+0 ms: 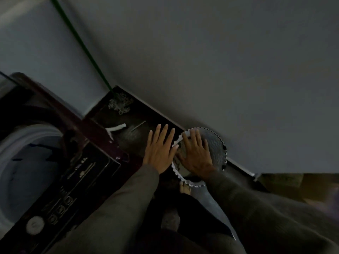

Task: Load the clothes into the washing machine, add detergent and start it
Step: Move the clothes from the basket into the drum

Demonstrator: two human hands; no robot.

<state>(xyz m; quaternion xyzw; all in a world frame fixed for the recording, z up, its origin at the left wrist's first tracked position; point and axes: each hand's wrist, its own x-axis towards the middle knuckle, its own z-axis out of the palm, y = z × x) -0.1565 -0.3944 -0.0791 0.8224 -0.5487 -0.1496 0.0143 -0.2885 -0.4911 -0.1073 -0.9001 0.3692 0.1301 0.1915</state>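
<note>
Left hand: the left hand (pixel 159 151) is flat, fingers spread and straight, holding nothing; it hovers over the dark floor just beside the basket rim.
Right hand: the right hand (pixel 195 154) is also spread open and empty, reaching down into the mouth of the basket (pixel 219 143); whether the fingertips touch anything inside, I cannot tell.
Basket: a round tub with a scalloped white rim, directly under the right hand and touching the base of the wall; its inside is dim, and I cannot make out any clothes in it.
Washing machine: the washing machine (pixel 77 180) stands to the left of the left hand, lid up, its pale drum (pixel 27 143) open; something dark lies inside, possibly clothes, though the light is too poor to be sure.
Controls: the round dial (pixel 34 225) and a row of buttons sit on the dark panel below the left sleeve.
Detergent: none in view.
Done so far: by my judgement loading is under way or nearly over.
Left to do: fetch any last clothes, add detergent, shut the lid, start the machine.
</note>
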